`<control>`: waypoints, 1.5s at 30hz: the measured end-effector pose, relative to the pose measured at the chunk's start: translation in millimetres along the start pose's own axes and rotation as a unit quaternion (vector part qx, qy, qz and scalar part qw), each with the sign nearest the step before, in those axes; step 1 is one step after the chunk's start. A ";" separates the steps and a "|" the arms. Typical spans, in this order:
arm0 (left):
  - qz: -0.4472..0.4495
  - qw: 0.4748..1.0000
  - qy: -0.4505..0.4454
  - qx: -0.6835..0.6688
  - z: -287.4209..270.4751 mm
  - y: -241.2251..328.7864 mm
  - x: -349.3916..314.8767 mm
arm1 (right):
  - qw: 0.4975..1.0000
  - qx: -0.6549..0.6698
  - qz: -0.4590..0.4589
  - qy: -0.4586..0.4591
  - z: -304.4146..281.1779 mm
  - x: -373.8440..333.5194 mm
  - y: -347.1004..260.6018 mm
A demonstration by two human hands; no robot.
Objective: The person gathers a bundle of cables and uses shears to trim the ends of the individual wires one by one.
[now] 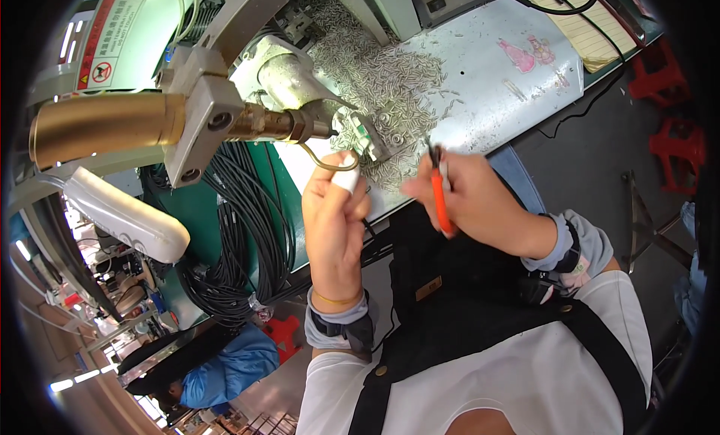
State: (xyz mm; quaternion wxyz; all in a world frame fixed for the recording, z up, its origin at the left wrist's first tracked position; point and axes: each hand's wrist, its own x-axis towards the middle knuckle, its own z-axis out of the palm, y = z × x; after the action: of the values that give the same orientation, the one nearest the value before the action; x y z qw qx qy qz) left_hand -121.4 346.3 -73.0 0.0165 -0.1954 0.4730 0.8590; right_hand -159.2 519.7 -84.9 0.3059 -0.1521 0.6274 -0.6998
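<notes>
My left hand is raised at the near side of the bench, its fingers pinched together below the metal tip of a brass-coloured soldering head. A white wrap covers one fingertip, and whatever is pinched there is too small to make out. A small metal fixture with a green part sits just beyond those fingers. To the right, my right hand is closed around orange-handled pliers, their dark jaws pointing away from me over the bench edge. The pliers touch nothing that I can see.
Many small silvery metal pins are heaped around the fixture. Black cable bundles lie on the green surface at left, below a white lamp. A notepad rests far right, red stools beyond. A person in blue is at lower left.
</notes>
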 end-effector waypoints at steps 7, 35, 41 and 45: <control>0.004 1.000 0.011 0.012 -3.4 2.8 19.3 | 0.991 -0.070 -0.076 0.080 -0.8 51.4 -7.6; -0.014 1.000 0.015 0.015 -3.3 9.1 2.1 | 0.997 -0.036 -0.057 0.046 3.1 42.2 -3.7; -0.047 0.996 -0.010 0.078 4.5 -12.3 -50.3 | 0.986 0.041 0.112 -0.118 -26.9 -2.9 -23.0; -0.055 0.971 -0.061 0.224 -3.9 -31.5 -73.9 | 0.996 0.051 0.039 0.057 -79.9 -44.0 -22.9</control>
State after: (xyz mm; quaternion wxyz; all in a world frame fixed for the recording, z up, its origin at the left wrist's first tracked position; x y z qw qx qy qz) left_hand -45.2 372.1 -74.3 0.1360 -0.1599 0.6398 0.7393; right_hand -178.5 610.2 -68.5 0.3038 -0.0712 0.6128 -0.7261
